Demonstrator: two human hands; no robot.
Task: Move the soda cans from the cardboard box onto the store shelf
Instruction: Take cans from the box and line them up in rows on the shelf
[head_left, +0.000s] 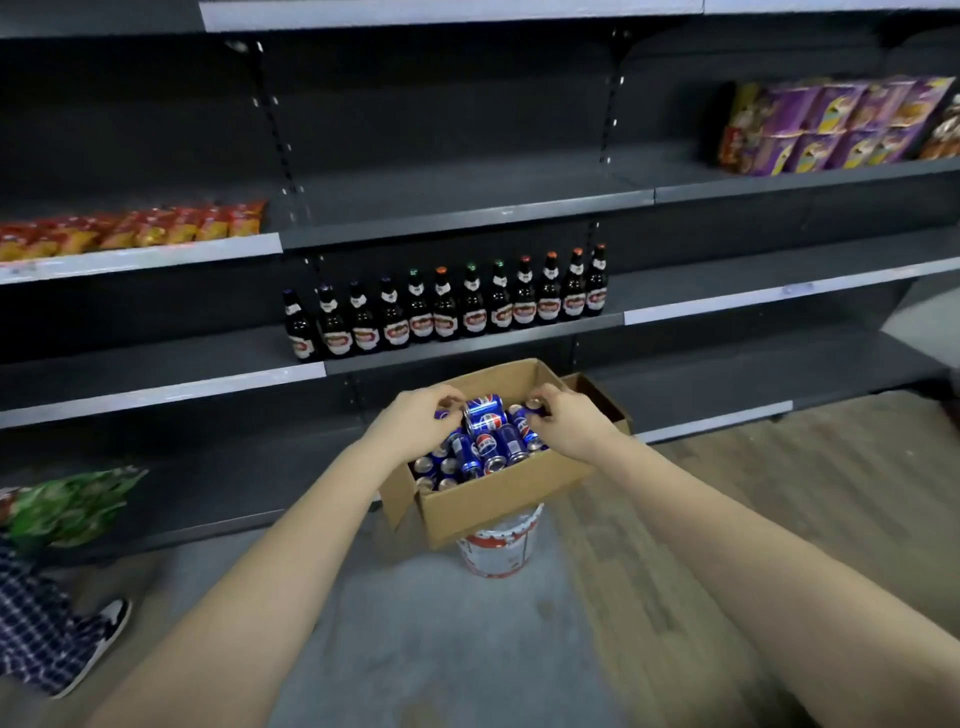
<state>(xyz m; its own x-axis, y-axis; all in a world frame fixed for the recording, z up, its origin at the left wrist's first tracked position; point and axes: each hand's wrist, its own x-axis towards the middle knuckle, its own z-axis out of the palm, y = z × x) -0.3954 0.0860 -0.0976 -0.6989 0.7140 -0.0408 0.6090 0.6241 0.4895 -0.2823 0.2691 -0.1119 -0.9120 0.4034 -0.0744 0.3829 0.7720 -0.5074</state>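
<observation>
Parked on a white bucket (500, 552), cardboard box (498, 498) full of soda cans (485, 442) lol. Left hand (418, 423) curled round a blue can (442, 414), right hand (569, 422) pinching a neighbouring can (535, 407). Further back, brown bottles (445, 312) along the store shelf (727, 306).

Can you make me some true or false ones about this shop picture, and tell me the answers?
1. The box sits on a bucket. True.
2. The box is empty. False: it holds many cans.
3. The left hand and right hand grip cans. True.
4. The bottles stand on the floor. False: they stand on a shelf.
</observation>
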